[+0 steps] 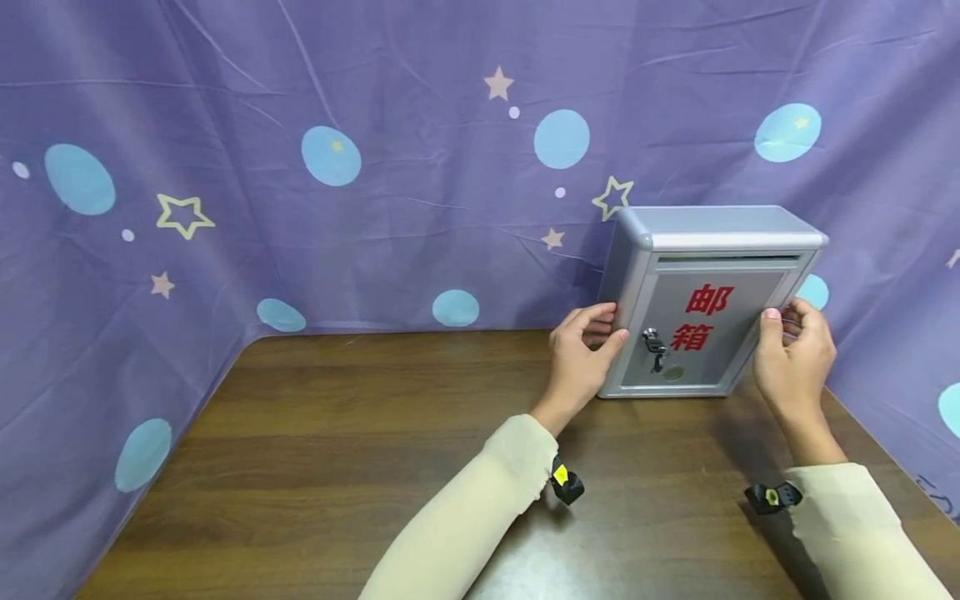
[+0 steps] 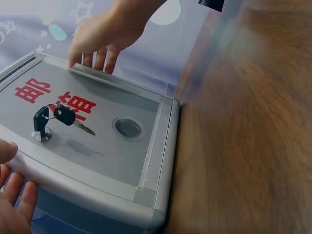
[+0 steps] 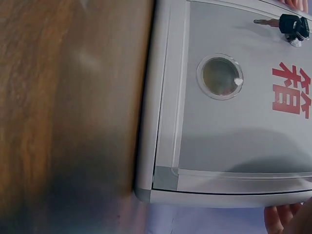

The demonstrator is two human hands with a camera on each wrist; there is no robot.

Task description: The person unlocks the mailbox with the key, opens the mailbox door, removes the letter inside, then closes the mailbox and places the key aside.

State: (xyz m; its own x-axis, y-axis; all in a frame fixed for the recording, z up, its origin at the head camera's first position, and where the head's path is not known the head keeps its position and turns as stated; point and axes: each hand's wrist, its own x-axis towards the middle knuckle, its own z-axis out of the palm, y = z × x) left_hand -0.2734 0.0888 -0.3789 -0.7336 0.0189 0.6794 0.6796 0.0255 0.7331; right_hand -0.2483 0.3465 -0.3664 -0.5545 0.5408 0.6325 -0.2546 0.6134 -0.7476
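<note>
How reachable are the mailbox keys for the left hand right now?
Likely yes: the left hand holds the side of the mailbox close to the keys, and nothing covers them.

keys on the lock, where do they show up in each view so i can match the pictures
Head: keys right of centre, just below mid-height.
Left wrist: keys on the left, about mid-height.
Right wrist: keys in the upper right corner.
Shared landmark: the round window in the metal box.
</note>
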